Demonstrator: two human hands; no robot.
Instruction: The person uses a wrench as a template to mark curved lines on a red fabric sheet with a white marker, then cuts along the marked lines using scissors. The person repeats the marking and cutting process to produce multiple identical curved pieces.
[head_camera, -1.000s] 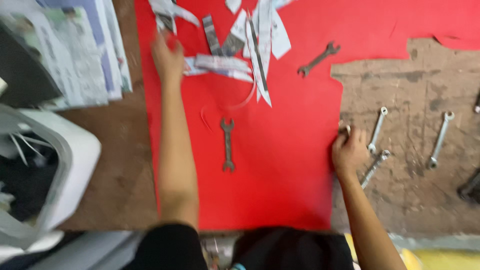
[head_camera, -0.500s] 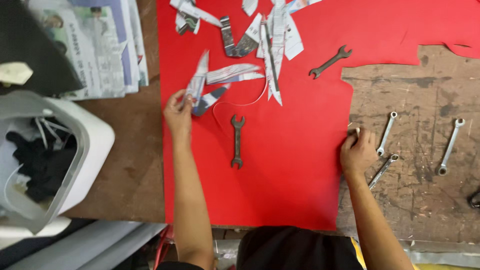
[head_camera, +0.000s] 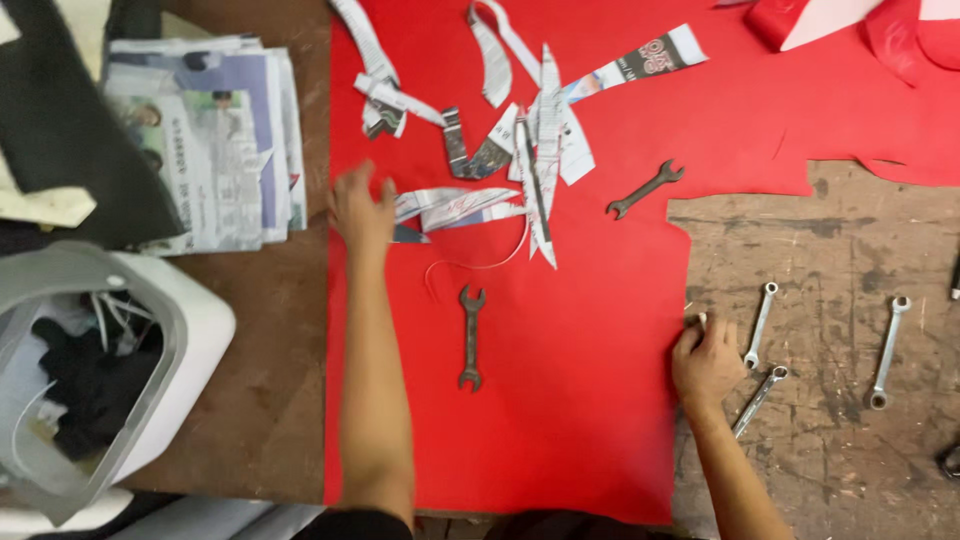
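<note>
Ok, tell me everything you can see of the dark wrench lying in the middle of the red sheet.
The dark wrench is a double open-ended spanner of dull, rusty-looking metal, with a forked jaw at each end and a narrow flat shank. It lies flat and nearly upright in the picture on the red sheet, below a thin looped cord and a heap of cut paper strips. Nothing touches it: the left hand is above and to its left, and the right hand rests at the sheet's right edge.

paper strips (head_camera: 455, 205) on sheet (head_camera: 560, 400) | newspapers (head_camera: 205, 140) left | wrenches (head_camera: 760, 325) right
</note>
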